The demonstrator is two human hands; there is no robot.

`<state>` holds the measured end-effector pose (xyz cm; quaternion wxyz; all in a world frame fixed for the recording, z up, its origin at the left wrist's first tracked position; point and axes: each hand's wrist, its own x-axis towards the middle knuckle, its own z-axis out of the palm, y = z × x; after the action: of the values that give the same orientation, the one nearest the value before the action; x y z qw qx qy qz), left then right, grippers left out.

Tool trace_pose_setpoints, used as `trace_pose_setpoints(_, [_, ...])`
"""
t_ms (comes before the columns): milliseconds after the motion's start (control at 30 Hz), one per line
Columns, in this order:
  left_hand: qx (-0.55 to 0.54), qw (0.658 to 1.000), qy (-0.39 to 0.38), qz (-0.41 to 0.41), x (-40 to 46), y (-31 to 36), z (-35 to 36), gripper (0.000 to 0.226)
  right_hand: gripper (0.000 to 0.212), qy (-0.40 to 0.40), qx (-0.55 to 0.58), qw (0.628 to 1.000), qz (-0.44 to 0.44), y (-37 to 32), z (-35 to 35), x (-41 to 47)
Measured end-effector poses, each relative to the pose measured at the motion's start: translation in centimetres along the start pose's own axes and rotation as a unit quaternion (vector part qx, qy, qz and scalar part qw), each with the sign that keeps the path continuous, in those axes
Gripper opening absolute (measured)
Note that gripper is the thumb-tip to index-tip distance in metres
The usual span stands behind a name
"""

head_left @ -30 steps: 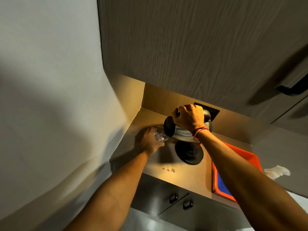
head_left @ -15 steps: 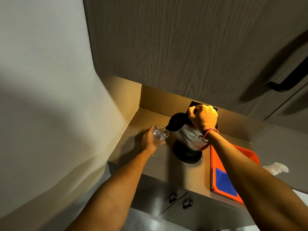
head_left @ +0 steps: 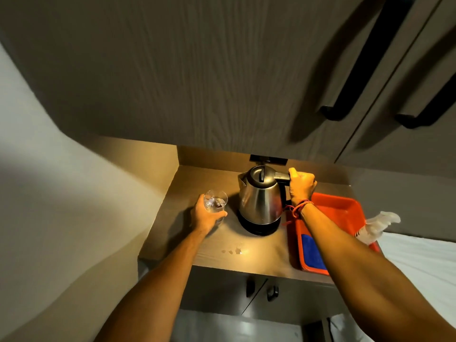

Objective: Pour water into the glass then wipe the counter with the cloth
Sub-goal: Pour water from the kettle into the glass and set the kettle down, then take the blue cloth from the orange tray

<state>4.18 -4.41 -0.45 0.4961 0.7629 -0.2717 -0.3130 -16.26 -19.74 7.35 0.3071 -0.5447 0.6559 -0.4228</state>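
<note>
A steel kettle (head_left: 260,198) with a black lid stands upright on its black base (head_left: 259,227) on the brown counter (head_left: 259,257). My right hand (head_left: 301,185) is wrapped around the kettle's black handle. My left hand (head_left: 206,217) holds a clear glass (head_left: 215,202) with water in it, left of the kettle. A few water drops (head_left: 232,251) lie on the counter in front of the kettle. A blue cloth (head_left: 312,251) lies in an orange tray (head_left: 338,208) on the right, partly hidden by my right forearm.
Dark wall cabinets (head_left: 222,70) with black bar handles (head_left: 365,58) hang low over the counter. A pale wall (head_left: 61,193) closes the left side. A crumpled clear plastic wrapper (head_left: 377,225) sits at the tray's right edge. Drawers with small black pulls (head_left: 272,292) lie below.
My right hand tipped the kettle back from pouring and set it upright on its base. The glass in my left hand came away from the spout and now holds water.
</note>
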Motion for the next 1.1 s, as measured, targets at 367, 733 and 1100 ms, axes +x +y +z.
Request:
trace_pose_setpoints(367, [0.004,1.000,0.000,-0.006,0.6,-0.9,1.7,0.080,0.036,0.013,0.046,0.999,0.025,2.1,-1.1,0.6])
trace_pose_setpoints(733, [0.143,0.983,0.036,0.111,0.1,-0.1,1.6,0.111,0.033,-0.022,0.119,0.993,0.007,3.4,-1.9,-0.5])
trace_pose_setpoints(1100, [0.277,0.715,-0.133,0.628,-9.0,1.1,11.5,0.038,0.033,-0.147,-0.359,0.920,0.061,12.8,-9.2,-4.1])
